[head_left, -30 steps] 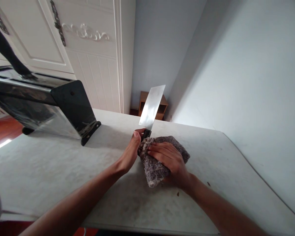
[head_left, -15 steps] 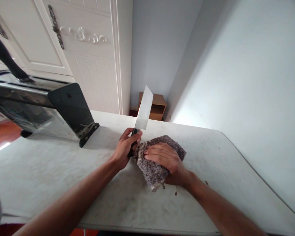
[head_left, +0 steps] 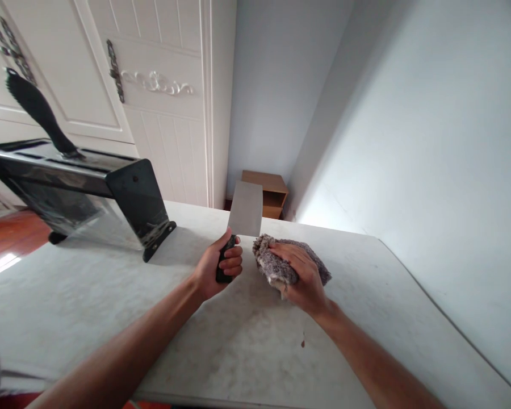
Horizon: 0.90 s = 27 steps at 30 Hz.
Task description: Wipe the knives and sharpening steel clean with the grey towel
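A cleaver (head_left: pixel 246 210) is held above the desk (head_left: pixel 238 352) by its black handle, around which the fingers of the left hand (head_left: pixel 213 267) are clamped. The broad metal blade is pointed away from the body, its far part seen against a small wooden cabinet (head_left: pixel 264 180) beyond the desk's far edge. A bunched grey-brown cloth (head_left: pixel 276 268) is gripped from above in the right hand (head_left: pixel 304 278), the fingers laid close together over it; the thumb is hidden. The cloth is placed just to the right of the blade's lower corner; whether the two touch cannot be told. Farther left on the desk, a knife block (head_left: pixel 138 204) with black end panels and a clear side is seen, a black knife handle (head_left: pixel 38 111) being held upright and slightly tilted in its top. A small brown fragment (head_left: pixel 302 343) is seen near the right forearm.
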{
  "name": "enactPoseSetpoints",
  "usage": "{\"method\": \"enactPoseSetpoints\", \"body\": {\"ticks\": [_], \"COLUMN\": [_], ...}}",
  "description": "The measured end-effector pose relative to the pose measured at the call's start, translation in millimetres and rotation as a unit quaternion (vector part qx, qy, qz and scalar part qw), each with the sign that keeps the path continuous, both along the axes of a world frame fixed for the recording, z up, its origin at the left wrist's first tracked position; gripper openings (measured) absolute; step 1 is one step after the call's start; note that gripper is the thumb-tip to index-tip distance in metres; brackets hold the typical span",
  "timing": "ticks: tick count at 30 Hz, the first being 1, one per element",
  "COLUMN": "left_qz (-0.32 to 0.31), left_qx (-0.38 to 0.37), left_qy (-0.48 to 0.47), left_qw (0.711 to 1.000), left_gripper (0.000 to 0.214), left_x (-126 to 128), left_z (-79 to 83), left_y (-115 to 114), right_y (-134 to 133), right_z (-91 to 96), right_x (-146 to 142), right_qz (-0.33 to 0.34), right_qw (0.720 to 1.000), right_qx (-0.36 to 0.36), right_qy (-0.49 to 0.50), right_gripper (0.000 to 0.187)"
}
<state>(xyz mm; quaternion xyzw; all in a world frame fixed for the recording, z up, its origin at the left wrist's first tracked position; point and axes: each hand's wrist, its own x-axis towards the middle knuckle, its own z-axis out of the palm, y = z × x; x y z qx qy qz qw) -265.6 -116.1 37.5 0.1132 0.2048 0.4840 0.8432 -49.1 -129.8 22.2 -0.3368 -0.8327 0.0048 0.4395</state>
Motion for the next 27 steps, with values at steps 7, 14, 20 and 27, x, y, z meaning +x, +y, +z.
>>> {"method": "enactPoseSetpoints", "body": {"ticks": [7,14,20,27], "left_qz": [-0.033,-0.041,-0.046,-0.037], "left_qx": [0.001,0.031,0.102,0.190], "left_qy": [0.017,0.064,0.130,0.267], "left_qw": [0.999,0.997,0.985,0.944], "left_gripper": [0.032,0.026,0.038,0.053], "left_x": [1,0,0,-1], "left_z": [-5.9,-11.4,-7.7,-4.7], "left_y": [-1,-1,-11,-25], "right_y": [22,36,39,43], "right_z": [-6.7,-13.3,-21.0,-31.2], "right_x": [17,30,33,35], "right_qz": [-0.104,-0.175,-0.160,-0.146], "right_qw": [0.994,0.984,0.986,0.988], "right_qx": [0.001,-0.020,-0.006,0.033], "right_qy": [0.022,-0.024,-0.039,-0.037], "right_gripper": [0.041,0.048,0.048,0.048]}}
